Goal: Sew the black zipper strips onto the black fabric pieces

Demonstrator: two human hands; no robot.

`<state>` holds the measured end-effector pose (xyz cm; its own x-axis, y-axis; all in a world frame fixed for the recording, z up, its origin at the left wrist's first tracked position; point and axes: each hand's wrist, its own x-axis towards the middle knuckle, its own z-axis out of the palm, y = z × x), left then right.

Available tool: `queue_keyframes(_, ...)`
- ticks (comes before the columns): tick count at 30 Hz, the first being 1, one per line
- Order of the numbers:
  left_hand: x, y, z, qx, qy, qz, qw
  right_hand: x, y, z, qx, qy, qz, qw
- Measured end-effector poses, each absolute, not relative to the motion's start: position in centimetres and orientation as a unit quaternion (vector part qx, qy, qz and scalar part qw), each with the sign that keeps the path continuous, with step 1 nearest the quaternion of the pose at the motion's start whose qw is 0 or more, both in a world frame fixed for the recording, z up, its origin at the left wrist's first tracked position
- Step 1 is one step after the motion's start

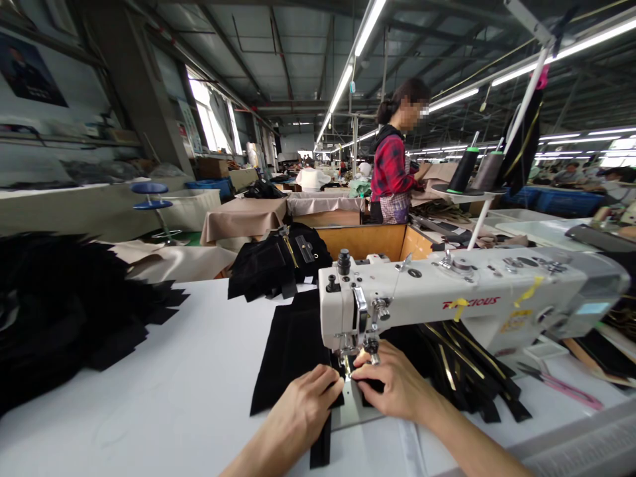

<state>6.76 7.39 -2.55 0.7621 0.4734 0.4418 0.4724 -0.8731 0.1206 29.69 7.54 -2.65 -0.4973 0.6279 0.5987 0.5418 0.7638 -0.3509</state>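
Left hand: [303,404] lower middle of the frame, fingers together and lying flat on the black fabric, not clamped on it.
Right hand: [392,381] just right of the left hand, fingers together, pressing the fabric beside the presser foot, not clamped.
Black fabric: [293,351] long panel on the surface, running under the presser foot [346,364] of the sewing machine [447,291].
Surface: [149,371] white, filling the lower frame and carrying everything below.
Fabric pile: [59,311] heaped black pieces at left, well apart from the hands.
Zipper strips: [462,358] black with gold edges, lying behind and under the machine's arm at right.
Scissors: [561,385] pink-handled, lower right.
Black bundle: [278,262] with a gold zipper, just behind the machine.
Thread cones: [464,171] two, dark, on a stand upper right.
Co-worker: [392,172] standing beyond the machine in a red plaid shirt, hands at a table.
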Motion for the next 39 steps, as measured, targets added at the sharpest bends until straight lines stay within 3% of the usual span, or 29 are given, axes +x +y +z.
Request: queue_keyframes(39,7.1,8.9,-4.0,0.916,0.241,0.312,-0.068,29.9,8.3,-3.4,-0.393,-0.853,0.048,0.339)
